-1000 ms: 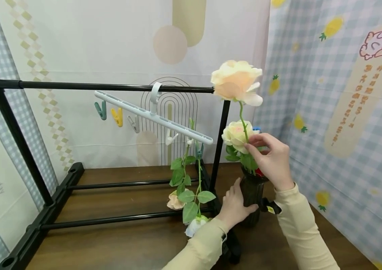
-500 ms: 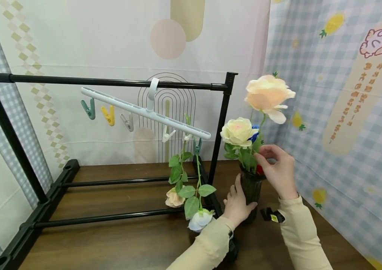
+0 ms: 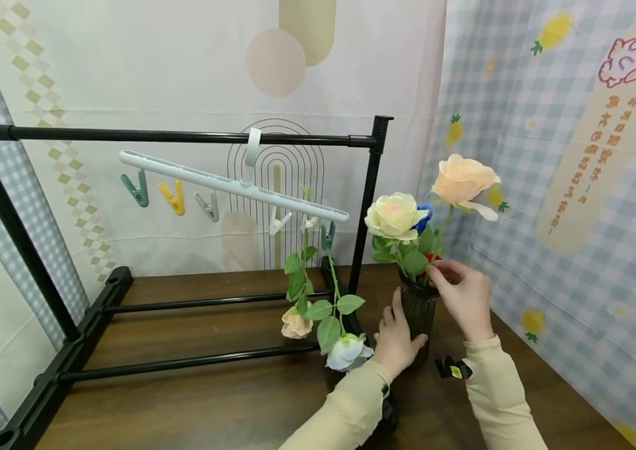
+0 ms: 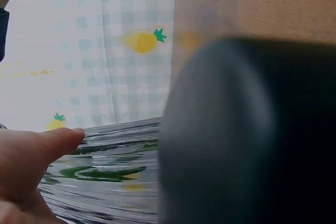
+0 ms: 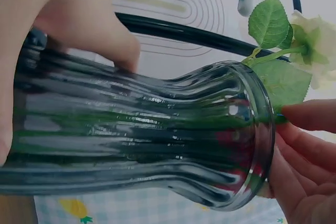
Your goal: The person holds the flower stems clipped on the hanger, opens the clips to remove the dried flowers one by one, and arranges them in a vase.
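Note:
A ribbed dark glass vase [image 3: 420, 312] stands on the table, right of the rack. My left hand [image 3: 398, 340] grips its body, thumb on the near right side and fingers on the left. At the vase mouth, my right hand [image 3: 463, 297] pinches the stem of a peach rose [image 3: 464, 180], whose bloom leans right above the hand. In the right wrist view, the right fingertips [image 5: 310, 115] are right at the glass rim, with green stems showing through the vase [image 5: 147, 124]. A cream rose [image 3: 394, 216], a blue flower [image 3: 423, 219] and a partly hidden red one share the vase.
Left of the vase is a black rack [image 3: 183, 135] with a light-blue clip hanger [image 3: 228, 185] on its bar. Clips on the hanger include a yellow one [image 3: 172, 198]. A small peach rose [image 3: 297, 322] and a white rose [image 3: 348, 352] hang upside down.
My right hand has moved down and slightly right, bringing the peach rose lower toward the vase, its stem going down at the mouth. My left hand stays on the vase.

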`<state>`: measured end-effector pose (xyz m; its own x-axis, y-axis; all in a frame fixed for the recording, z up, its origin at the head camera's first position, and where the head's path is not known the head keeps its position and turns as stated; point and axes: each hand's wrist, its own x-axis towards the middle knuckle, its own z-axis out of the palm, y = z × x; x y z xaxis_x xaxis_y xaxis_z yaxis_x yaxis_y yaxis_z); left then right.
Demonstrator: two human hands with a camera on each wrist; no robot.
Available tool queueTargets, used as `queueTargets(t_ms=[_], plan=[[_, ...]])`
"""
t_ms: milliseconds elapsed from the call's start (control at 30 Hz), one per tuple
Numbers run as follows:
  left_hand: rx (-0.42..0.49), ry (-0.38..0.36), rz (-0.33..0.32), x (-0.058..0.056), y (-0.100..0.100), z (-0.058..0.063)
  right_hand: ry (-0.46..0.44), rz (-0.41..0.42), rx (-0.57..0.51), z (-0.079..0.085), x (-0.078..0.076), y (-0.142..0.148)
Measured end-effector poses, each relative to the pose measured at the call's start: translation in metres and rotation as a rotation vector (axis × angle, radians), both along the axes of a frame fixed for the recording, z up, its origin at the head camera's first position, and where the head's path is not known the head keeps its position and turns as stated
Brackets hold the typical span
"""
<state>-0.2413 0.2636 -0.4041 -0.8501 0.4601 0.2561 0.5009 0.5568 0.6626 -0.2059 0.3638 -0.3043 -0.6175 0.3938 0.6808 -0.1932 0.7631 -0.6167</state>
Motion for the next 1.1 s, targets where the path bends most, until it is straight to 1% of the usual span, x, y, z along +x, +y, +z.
queueTargets(t_ms=[133, 167, 233, 333, 400, 433, 533, 700, 833, 900, 1000, 1100], plan=[[-0.014, 0.007, 0.005, 0.0, -0.001, -0.001, 0.022, -0.06, 0.059, -0.002, 0.0, 0.001], [-0.016, 0.006, 0.005, 0.0, -0.001, -0.001, 0.029, -0.06, 0.057, -0.002, 0.0, 0.001], [-0.017, 0.01, 0.005, 0.0, -0.001, -0.001, 0.055, -0.033, 0.016, 0.0, -0.001, 0.001], [-0.024, 0.022, 0.01, 0.0, -0.001, -0.001, 0.096, -0.017, 0.006, 0.003, -0.002, 0.001], [-0.025, 0.028, 0.014, 0.0, 0.0, -0.001, 0.118, -0.001, 0.018, 0.004, -0.003, 0.002], [-0.026, 0.028, 0.014, 0.0, -0.001, -0.001, 0.119, -0.008, 0.041, 0.004, -0.003, 0.002], [-0.032, 0.006, 0.011, -0.001, -0.001, -0.002, 0.095, -0.012, 0.085, 0.003, -0.002, 0.004], [-0.034, -0.013, 0.004, -0.003, -0.001, -0.002, 0.041, 0.021, 0.03, 0.001, 0.005, 0.002], [-0.047, 0.003, 0.003, -0.004, -0.001, -0.003, 0.007, 0.006, -0.01, 0.0, 0.012, -0.001], [-0.056, 0.013, 0.003, -0.004, -0.002, -0.004, 0.004, 0.008, -0.049, -0.002, 0.015, -0.002], [-0.061, 0.02, 0.004, -0.004, -0.002, -0.005, 0.0, 0.015, -0.138, -0.004, 0.021, -0.004], [-0.058, 0.018, -0.005, -0.004, -0.001, -0.005, -0.017, -0.028, -0.143, -0.005, 0.027, -0.004]])
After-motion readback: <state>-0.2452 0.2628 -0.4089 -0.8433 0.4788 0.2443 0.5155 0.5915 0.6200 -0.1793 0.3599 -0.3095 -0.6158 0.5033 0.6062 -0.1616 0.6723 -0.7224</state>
